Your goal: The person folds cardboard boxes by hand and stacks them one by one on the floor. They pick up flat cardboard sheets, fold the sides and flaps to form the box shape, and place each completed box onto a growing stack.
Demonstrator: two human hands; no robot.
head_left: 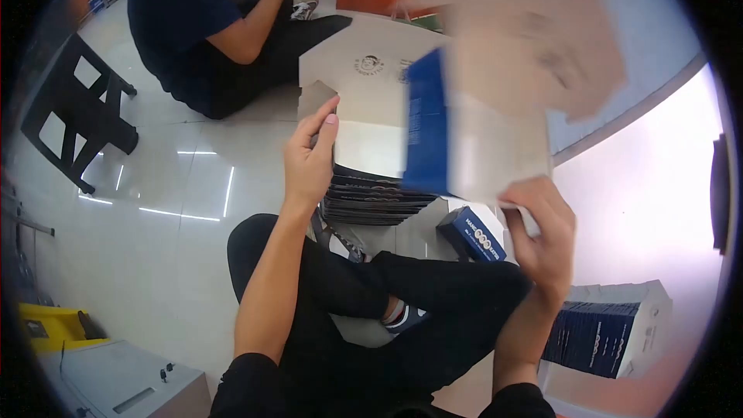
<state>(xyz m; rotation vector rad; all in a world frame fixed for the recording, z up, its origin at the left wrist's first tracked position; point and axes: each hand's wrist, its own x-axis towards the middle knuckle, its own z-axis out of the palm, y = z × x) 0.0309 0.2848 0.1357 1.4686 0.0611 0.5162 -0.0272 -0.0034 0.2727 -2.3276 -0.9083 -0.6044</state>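
Observation:
My right hand [544, 224] pinches the lower corner of an unfolded cardboard carton [495, 135], white-grey inside with a blue printed panel. The carton is raised and its far end is smeared by motion. My left hand [309, 155] is closed at the left edge of another flat carton [370, 143], thumb and fingers at its small side flap. This second carton lies on top of a stack of flat cartons [375, 200] in front of my crossed legs. The raised carton hides the right part of that stack's top.
A folded blue box [477, 234] stands right of the stack. Another carton stack [594, 333] is at lower right. A seated person [193, 23] works at upper left, near a black stool [77, 112]. A grey case [128, 379] lies at lower left.

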